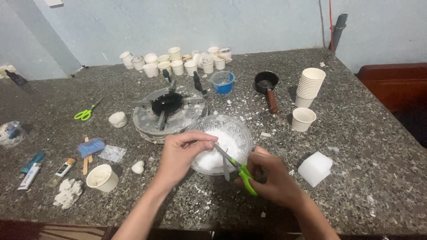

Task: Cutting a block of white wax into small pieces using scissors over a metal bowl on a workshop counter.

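A speckled grey stone bench [364, 146] carries everything. Near its middle sits a round metal burner [165, 113], and just toward the near edge from it stands a clear glass bowl [240, 129] heaped with white flakes [213, 158]. A stack of paper cups [310, 86] rises toward the right edge, with a single paper cup [304, 119] in front of it and a white block [315, 168] nearer the near edge. A small dark pan [267, 84] and a blue tub [223, 82] lie toward the far edge, before a row of small white cups [175, 62].

The right hand [273, 178] is closed around the green handles of the scissors [231, 162] just outside the bowl's near right rim. The blades run up and to the left over the bowl, slightly parted. The left hand [182, 155] is at the bowl's left rim, its fingertips [209, 141] pinched together at the blade tips; what they pinch is too small to tell. The left hand is the nearer to the flakes, which lie directly below the blades.
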